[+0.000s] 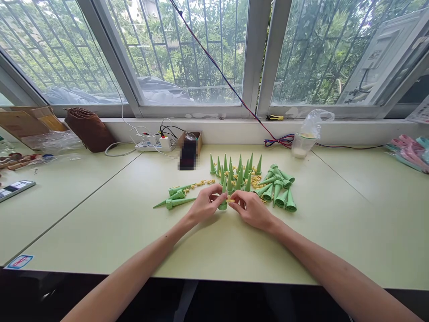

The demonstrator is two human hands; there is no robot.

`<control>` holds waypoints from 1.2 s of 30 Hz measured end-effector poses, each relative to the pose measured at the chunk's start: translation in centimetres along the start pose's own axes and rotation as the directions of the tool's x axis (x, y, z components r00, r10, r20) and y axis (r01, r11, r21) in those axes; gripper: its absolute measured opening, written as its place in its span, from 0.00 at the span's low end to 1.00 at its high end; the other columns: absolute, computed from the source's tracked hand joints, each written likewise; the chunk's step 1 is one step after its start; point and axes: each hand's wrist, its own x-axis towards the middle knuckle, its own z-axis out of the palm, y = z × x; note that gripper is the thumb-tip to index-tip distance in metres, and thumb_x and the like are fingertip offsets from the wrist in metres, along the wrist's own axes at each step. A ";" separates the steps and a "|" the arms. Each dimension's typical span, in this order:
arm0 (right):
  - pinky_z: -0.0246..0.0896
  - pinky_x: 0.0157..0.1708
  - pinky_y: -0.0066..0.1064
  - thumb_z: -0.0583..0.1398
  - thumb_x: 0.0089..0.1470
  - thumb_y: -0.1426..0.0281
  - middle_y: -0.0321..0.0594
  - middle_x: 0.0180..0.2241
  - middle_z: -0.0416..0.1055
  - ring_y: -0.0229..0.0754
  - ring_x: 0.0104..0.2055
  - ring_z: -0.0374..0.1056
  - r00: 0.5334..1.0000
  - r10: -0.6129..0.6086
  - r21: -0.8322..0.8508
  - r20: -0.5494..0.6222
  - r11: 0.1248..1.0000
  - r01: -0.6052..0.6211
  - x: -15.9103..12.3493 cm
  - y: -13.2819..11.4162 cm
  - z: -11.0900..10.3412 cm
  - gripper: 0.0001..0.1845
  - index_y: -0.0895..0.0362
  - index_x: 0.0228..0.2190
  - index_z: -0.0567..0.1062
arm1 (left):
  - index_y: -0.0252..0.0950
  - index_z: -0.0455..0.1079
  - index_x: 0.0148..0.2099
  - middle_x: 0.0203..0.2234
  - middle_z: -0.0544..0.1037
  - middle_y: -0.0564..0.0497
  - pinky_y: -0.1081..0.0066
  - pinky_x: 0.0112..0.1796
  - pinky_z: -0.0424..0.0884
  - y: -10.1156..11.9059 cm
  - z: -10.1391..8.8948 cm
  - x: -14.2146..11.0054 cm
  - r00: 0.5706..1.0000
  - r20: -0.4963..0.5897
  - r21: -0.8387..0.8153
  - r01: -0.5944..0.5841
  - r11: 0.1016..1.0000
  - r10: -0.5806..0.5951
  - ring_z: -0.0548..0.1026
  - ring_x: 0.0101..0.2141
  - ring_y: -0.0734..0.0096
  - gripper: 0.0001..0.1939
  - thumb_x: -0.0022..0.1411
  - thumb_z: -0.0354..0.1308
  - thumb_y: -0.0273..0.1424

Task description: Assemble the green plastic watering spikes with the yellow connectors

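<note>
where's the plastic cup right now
In the head view, the plastic cup is right of centre at the back of the table, just right of the coiled red-and-blue cable and below the window.

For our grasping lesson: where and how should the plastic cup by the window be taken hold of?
Probably around the side wall of the plastic cup, from the near side: it stands upright, the coiled cable crowds its left, and the clear bag on top looks limp.
</note>
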 end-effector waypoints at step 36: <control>0.50 0.26 0.27 0.52 0.65 0.66 0.33 0.20 0.64 0.35 0.22 0.57 0.999 0.026 -0.019 0.038 1.000 -0.025 0.1 0.5 0.3 0.18 0.56 0.23 0.65 | 0.32 0.69 0.36 0.27 0.68 0.53 0.76 0.22 0.60 -0.1 0.0 -0.1 0.998 0.058 -0.044 0.031 0.999 -0.029 0.63 0.25 0.77 0.16 0.64 0.56 0.42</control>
